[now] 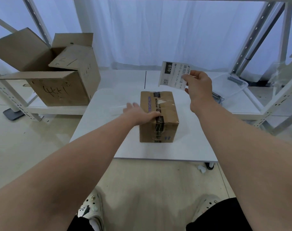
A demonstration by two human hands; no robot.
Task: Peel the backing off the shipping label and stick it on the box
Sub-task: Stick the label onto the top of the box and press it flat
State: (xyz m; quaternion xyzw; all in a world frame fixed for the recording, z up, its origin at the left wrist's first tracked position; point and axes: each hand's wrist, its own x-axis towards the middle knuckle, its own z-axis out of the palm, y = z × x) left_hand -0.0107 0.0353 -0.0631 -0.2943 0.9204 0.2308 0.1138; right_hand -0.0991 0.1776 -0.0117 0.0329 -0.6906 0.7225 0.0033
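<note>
A small taped cardboard box [165, 112] with purple lettering stands on the low white table [192, 147]. My left hand [138, 113] rests against the box's left side, thumb lying on the top near the tape, fingers stretched out to the left and blurred. My right hand [198, 87] is raised above and behind the box, pinching the right edge of a white shipping label [172, 74] printed with "010" and barcodes. The label hangs in the air, printed side toward me. A faint see-through sheet [116, 109] lies on the table left of the box.
A large open cardboard box [58, 75] sits on a low shelf at the left. White metal racking [258, 34] stands at the right with a clear plastic tub [232, 84] on its shelf. White curtains hang behind. My shoes show on the floor below.
</note>
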